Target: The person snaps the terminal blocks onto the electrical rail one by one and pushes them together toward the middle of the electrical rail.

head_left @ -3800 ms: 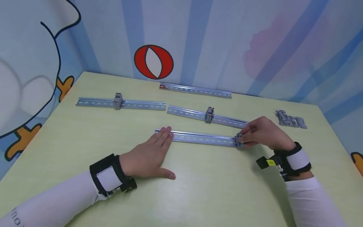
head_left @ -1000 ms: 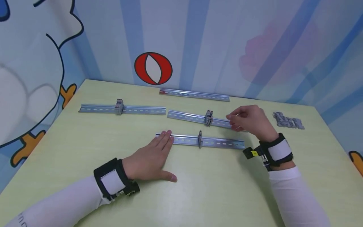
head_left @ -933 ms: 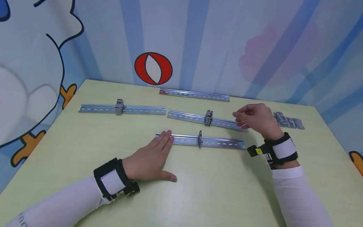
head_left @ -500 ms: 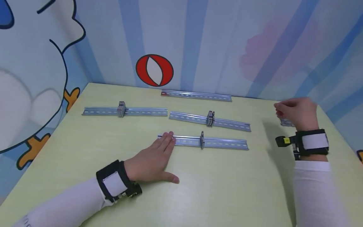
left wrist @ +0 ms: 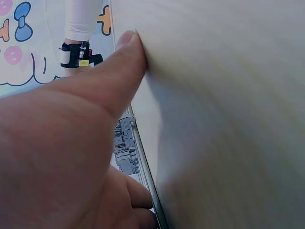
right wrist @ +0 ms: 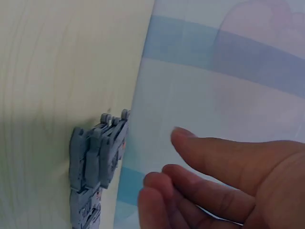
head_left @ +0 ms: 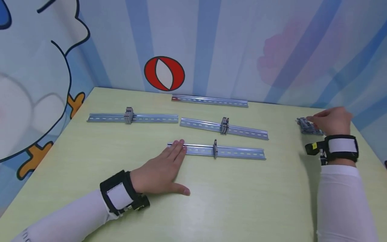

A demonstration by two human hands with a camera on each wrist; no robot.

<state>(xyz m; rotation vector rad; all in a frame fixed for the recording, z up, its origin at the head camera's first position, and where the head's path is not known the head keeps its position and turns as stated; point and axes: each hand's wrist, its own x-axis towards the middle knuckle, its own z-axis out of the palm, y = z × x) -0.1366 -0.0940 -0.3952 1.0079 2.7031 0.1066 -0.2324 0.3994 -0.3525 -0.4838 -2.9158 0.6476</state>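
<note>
The left hand [head_left: 160, 171] lies flat, with its long fingers straight and side by side and its thumb out to the right. Those fingers rest on the left end of the near rail [head_left: 242, 153]. One thin gray block [head_left: 215, 149] stands up on that rail, to the right of the fingers and about at the middle.

The right hand [head_left: 332, 121] is far to the right, over the gray pile [head_left: 305, 127]. Its fingers are bent, and in the right wrist view there is a gap between the thumb and the fingers, with nothing in it. I cannot tell if a fingertip touches the pile.

Past the near rail is the right rail [head_left: 249, 132], with a few blocks [head_left: 224, 125] standing close together on it. To its left is the left rail [head_left: 155, 118], which has a gray clump [head_left: 129, 115] on it. The far rail [head_left: 214, 101] lies near the back edge of the table [head_left: 226, 205] and has a red patch [head_left: 175, 98] at its left end. Behind is a wall [head_left: 229, 43] with blue stripes and a red and white ball [head_left: 164, 74].
</note>
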